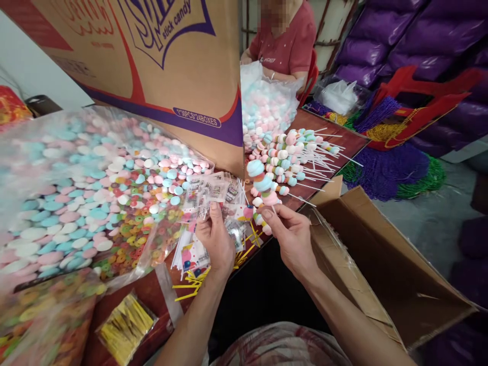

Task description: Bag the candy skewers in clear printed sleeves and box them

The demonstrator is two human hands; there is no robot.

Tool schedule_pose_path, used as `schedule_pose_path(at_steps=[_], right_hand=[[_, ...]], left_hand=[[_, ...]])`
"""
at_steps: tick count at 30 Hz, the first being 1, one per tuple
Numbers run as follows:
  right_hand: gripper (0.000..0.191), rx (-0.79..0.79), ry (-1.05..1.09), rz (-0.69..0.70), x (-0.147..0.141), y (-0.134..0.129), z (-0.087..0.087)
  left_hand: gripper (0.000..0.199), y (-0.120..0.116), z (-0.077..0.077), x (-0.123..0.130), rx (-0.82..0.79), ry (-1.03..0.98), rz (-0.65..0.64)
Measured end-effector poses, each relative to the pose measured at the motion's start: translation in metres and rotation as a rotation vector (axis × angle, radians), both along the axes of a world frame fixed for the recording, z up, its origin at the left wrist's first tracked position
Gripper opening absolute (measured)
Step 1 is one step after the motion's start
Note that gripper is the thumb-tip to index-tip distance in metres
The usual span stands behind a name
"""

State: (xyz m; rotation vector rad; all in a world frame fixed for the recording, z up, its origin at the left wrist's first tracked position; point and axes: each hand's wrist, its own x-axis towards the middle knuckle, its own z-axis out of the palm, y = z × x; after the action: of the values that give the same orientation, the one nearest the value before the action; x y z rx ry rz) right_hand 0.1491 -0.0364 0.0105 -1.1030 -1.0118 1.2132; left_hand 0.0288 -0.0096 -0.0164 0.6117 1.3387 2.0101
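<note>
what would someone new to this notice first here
Probably the big cardboard box printed "stick candy", towering at the back of the table. Then the mass of pastel candies spread across the left side, and right of centre the pile of candy skewers with white sticks fanning out, just beyond the right hand, which holds one skewer upright.

Runs tan on the tall carton (198,76), with red and purple print. Mixes pink, pale blue and white in the left marshmallows (70,216); shows green, orange, yellow and red in the gummy rings (129,244). Stacks blue above pink on the central marshmallow skewer (262,183). Gleams yellow on the near twist ties (244,256). Scatters multicoloured dots over the printed wrappers (194,255). Turns purple on the far-right sacks (423,51), red on the stool (415,84), reddish-and-white plaid on the near cloth (282,345).
</note>
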Motion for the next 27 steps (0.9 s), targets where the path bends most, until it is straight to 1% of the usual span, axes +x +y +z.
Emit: schedule_pose_path(at_steps=[4,9,17,21,27], right_hand=[[0.029,-0.004,0.008,0.036,-0.007,-0.001,-0.002],[0.027,-0.071,0.089,0.043,-0.013,-0.006,-0.007],[0.025,-0.139,0.125,-0.006,-0.019,-0.006,0.000],[0.023,-0.153,0.140,-0.023,-0.019,-0.006,0.001],[0.027,-0.248,0.270,-0.007,-0.023,-0.004,-0.003]], left_hand=[[0.037,-0.002,0.002,0.000,0.043,-0.010,0.001],[0.041,-0.004,-0.001,-0.002,0.040,-0.053,-0.015],[0.042,-0.006,-0.006,-0.003,-0.014,-0.013,0.034],[0.044,-0.006,-0.008,-0.003,-0.016,-0.009,0.034],[0.044,-0.007,-0.008,-0.001,-0.022,0.004,0.036]])
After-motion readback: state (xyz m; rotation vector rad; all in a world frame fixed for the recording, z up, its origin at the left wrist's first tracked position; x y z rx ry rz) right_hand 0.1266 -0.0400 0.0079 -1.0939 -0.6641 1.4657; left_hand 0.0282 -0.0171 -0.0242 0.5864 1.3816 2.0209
